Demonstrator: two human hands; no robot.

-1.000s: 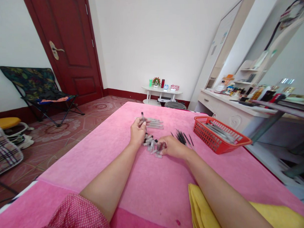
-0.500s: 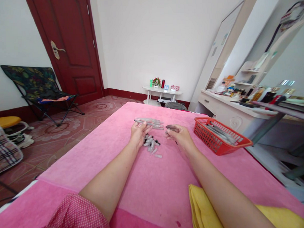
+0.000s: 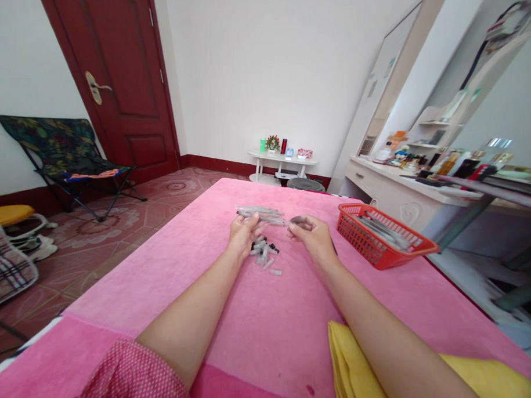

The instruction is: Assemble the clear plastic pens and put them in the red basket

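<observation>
My left hand [image 3: 243, 237] is closed on a slim clear pen [image 3: 270, 220] with a dark end, its other end pointing toward my right hand. My right hand [image 3: 314, 237] pinches a dark piece [image 3: 297, 220] whose kind I cannot make out; a thin dark tip shows beside its wrist. The two hands face each other, a short gap apart. Behind them several clear pens [image 3: 259, 209] lie side by side on the pink cloth [image 3: 261, 327]. Just below, between the hands, sits a loose pile of small clear and black pen caps [image 3: 263, 254].
A red plastic basket [image 3: 383, 256] of slim grey pens stands to the right. Folded yellow cloth [image 3: 347, 358] lies under my right forearm. Beyond the pink-covered surface are a small white table [image 3: 266, 155], a folding chair [image 3: 50, 145] and a dressing table [image 3: 387, 192].
The pen in my left hand now reaches across toward my right hand, nearly meeting its fingertips. The dark tip near my right hand has shifted from below the fingers to beside the wrist.
</observation>
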